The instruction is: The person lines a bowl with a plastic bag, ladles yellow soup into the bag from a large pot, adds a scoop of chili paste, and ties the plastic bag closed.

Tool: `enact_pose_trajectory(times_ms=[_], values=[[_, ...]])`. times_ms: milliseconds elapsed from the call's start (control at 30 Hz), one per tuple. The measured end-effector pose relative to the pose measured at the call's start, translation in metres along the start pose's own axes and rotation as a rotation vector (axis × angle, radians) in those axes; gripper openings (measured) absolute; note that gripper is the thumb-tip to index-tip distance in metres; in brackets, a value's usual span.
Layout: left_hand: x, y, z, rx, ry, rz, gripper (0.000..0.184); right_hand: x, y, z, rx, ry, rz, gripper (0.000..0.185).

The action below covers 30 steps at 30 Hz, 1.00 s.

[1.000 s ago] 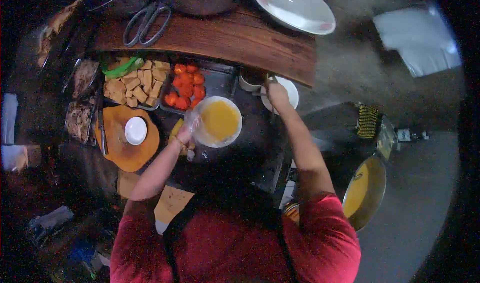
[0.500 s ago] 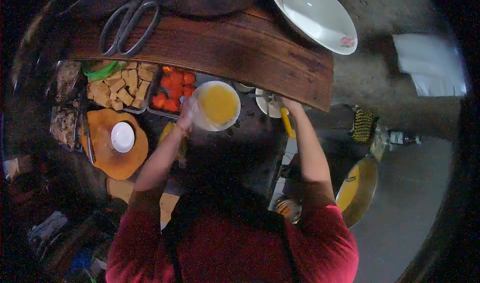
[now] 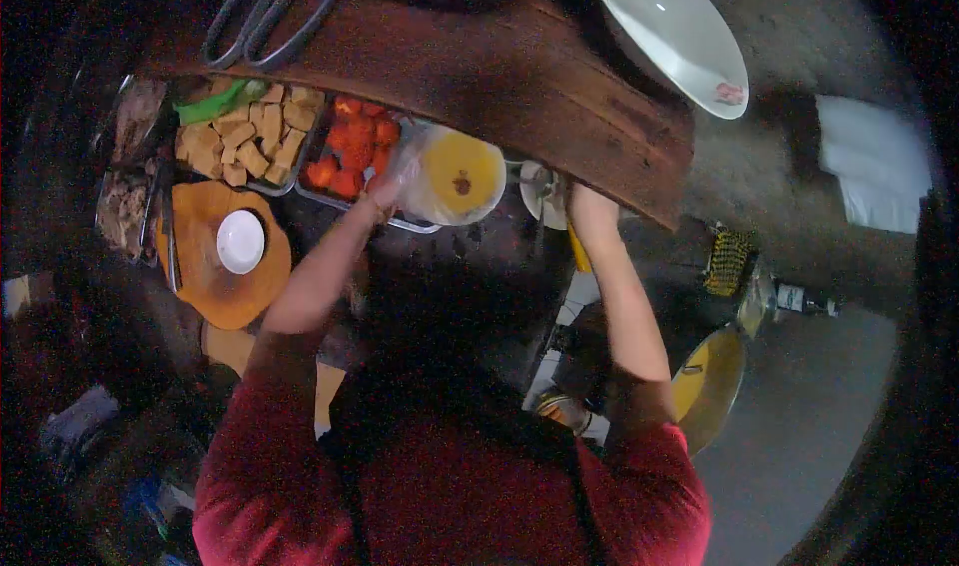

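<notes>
L hand [image 3: 385,192], fingers part-curled, grips a round translucent bowl [image 3: 416,192] of yellow liq. [image 3: 470,158] just this side of the grained wood board [image 3: 479,56]. R hand [image 3: 593,216] at board's edge, fingertips hidden from me; can't tell spread or hold. Lumpy red chunks [image 3: 350,146] alongside board.

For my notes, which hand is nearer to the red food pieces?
Left. The left hand is beside the red food pieces; the right hand is farther off, beyond the yellow-filled bowl.
</notes>
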<state>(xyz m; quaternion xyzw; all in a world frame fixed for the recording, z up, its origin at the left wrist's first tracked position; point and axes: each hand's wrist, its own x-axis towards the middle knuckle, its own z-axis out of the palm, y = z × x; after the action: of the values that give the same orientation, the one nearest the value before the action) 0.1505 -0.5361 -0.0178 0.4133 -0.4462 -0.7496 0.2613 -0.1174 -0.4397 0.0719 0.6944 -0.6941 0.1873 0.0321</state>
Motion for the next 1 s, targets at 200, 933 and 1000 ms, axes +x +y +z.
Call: enact_pose_trajectory(times_ms=[200, 933, 1000], values=[[-0.012, -0.008, -0.007, 0.046, -0.308, -0.101, 0.053, 0.025, 0.033, 0.078, -0.179, -0.026, -0.058, 0.028], [-0.142, -0.105, 0.057, -0.061, -0.392, -0.323, 0.061, -0.072, -0.058, 0.006, 1.043, -1.02, -0.016, 0.014], [-0.162, -0.085, 0.064, -0.147, -0.309, -0.348, 0.064, -0.086, -0.05, 0.003, 1.065, -1.033, -0.006, 0.019]])
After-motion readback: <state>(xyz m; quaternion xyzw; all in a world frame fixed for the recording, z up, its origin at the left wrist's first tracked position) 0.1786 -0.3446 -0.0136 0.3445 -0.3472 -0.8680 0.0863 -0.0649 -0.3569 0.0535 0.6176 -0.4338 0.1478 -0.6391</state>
